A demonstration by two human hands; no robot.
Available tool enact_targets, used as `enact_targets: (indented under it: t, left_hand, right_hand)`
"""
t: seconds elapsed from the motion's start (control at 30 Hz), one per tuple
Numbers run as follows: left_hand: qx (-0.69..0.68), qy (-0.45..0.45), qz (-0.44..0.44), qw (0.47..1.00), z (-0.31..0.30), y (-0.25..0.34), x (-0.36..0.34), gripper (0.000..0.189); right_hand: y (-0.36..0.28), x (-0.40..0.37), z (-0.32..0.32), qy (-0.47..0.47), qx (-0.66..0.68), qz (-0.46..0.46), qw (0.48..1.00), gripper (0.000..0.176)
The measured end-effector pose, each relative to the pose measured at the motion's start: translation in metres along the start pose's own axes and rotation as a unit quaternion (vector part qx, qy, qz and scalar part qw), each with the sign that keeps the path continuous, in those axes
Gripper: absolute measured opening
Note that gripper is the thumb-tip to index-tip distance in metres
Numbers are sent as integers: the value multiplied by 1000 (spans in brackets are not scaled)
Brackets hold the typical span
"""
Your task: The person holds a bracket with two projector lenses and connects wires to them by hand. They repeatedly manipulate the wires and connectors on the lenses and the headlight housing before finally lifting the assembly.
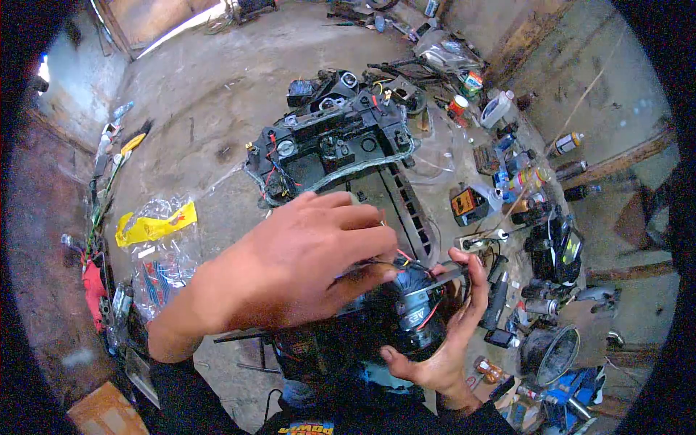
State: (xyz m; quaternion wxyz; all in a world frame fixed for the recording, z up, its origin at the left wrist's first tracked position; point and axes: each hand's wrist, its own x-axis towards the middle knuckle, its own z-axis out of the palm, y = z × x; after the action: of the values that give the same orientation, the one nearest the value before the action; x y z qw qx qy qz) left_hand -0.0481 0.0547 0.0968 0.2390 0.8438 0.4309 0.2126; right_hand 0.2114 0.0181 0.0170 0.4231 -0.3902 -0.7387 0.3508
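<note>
In my right hand (453,344) rests a black, rounded headlight projector (417,310) with a silver band lettered "AES". The thumb lies at its lower side and the fingers curl round its far side, close to a dark flat piece (448,277). My left hand (304,254) reaches across from the left, fingers bent and thumb tip pressed near thin wires (402,259) at the top of the projector. The left palm is turned down, so its exact hold is partly hidden. Beyond both hands lies a black headlight housing (341,156) with grey sealant along its edge and coloured wires.
A clear plastic bag with a yellow header (156,225) lies on the floor at left. Bottles, cans and a black jug with an orange label (467,203) crowd the right side. A dark round bucket (549,355) stands lower right, near a power strip (482,238).
</note>
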Motion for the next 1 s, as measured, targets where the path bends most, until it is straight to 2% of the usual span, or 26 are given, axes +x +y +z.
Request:
enact_targets:
  t: [0.23, 0.4, 1.0]
  left_hand:
    - [0, -22, 30, 999, 1, -4, -10, 18]
    - [17, -29, 16, 999, 1, 2, -14, 19]
    - [46, -40, 3, 998, -3, -6, -15, 22]
  right_hand:
    - [5, -3, 2, 4, 45, 0, 999, 142]
    - [5, 0, -1, -6, 18, -30, 999, 143]
    - [4, -2, 1, -3, 32, -3, 999, 143]
